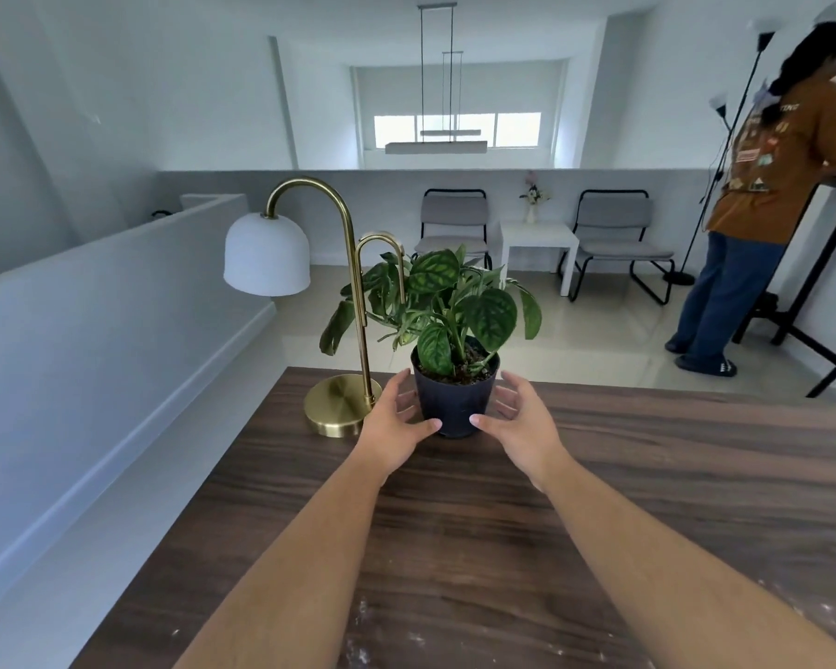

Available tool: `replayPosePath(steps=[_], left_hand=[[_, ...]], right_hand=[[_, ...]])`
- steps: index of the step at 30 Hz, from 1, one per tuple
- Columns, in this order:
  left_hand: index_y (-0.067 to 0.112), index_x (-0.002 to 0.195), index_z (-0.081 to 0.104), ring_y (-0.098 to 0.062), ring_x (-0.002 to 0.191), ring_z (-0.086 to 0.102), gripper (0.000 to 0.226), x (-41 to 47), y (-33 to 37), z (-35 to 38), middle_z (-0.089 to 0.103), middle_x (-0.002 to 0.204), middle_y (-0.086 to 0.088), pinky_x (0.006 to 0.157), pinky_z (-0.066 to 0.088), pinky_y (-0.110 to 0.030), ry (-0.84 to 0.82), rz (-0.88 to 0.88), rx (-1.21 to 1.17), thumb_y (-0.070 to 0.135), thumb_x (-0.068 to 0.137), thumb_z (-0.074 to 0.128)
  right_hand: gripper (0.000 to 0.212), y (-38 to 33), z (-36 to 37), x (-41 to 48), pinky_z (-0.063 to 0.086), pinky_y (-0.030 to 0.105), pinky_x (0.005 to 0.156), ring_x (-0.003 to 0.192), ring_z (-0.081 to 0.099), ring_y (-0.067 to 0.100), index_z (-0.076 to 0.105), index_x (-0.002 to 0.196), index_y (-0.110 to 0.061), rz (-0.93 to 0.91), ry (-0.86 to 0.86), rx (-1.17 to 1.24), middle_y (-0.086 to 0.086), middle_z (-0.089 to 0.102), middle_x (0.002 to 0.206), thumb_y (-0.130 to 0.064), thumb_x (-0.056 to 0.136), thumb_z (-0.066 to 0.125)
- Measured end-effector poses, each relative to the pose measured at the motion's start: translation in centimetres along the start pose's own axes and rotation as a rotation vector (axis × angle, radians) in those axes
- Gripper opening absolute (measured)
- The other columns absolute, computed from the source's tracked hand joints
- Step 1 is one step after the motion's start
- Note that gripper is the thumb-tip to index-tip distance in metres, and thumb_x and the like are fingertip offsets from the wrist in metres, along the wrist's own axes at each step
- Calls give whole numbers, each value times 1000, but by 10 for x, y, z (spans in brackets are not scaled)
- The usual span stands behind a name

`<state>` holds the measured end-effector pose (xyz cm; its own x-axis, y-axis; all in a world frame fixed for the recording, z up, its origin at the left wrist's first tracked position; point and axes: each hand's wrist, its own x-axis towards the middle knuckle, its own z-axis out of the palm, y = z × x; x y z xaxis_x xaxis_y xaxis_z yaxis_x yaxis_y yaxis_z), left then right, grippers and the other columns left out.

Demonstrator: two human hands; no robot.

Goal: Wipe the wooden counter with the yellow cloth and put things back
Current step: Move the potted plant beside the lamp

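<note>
A green leafy plant in a dark pot stands on the dark wooden counter near its far edge. My left hand curves around the pot's left side and my right hand around its right side. Both have their fingers spread; the thumbs touch or nearly touch the pot's lower front, and the other fingers stand a little off it. A brass lamp with a white shade stands just left of the pot. No yellow cloth is in view. White specks lie on the counter close to me.
A grey half wall runs along the left. Beyond the counter are two grey chairs, a small white table and a floor lamp. A person in an orange shirt stands at a black table at the right.
</note>
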<state>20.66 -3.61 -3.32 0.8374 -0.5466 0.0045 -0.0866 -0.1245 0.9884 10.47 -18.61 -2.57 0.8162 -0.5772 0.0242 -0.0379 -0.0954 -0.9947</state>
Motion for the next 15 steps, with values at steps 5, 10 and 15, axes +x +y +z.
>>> replayPosePath(steps=[5, 10, 15], left_hand=[[20, 128, 46, -15, 116, 53, 56, -46, 19, -21, 53, 129, -2, 86, 45, -24, 68, -59, 191, 6, 79, 69], [23, 121, 55, -8, 103, 58, 44, -145, 40, -74, 60, 116, 7, 87, 46, -23, 234, -7, 478, 18, 80, 70], [13, 113, 60, -19, 101, 61, 35, -258, 35, -143, 66, 112, -5, 89, 44, -25, 510, -95, 723, 14, 79, 69]], right_hand=[[54, -11, 0, -48, 49, 21, 82, 101, 60, 18, 49, 123, -14, -27, 90, -66, 6, 61, 111, -1, 77, 73], [37, -25, 40, -122, 47, 17, 76, 91, 63, 15, 56, 108, -20, -110, -124, -126, 1, 63, 100, -8, 78, 74], [18, -33, 104, -196, 44, 12, 71, 80, 60, 3, 65, 96, -22, -263, -424, -331, -7, 65, 95, -19, 80, 72]])
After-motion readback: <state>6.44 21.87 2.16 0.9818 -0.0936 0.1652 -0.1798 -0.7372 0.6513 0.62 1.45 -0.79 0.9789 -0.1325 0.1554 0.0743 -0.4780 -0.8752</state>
